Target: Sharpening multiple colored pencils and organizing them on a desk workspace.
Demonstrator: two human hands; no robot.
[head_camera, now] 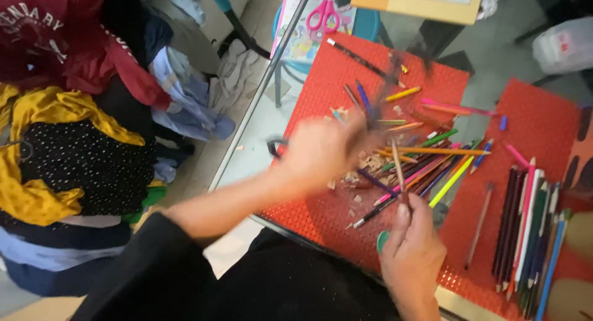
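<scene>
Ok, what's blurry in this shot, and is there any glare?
Head view: the left hand is smeared by motion blur, as are the pencils beside it; the right hand, pinching a brown pencil, is sharper. The sorted row of pencils reads fairly crisp. Lighting is soft and even, with no strong glare on the red mat.

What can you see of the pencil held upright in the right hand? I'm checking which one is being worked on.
The thin brownish wooden pencil stands nearly upright, leaning slightly left at its top, above the loose pile of coloured pencils on the red perforated mat. Its lower end is pinched in the fingers of the right hand. The blurred left hand is close beside it; contact cannot be told. Its tip is too small to judge.
</scene>
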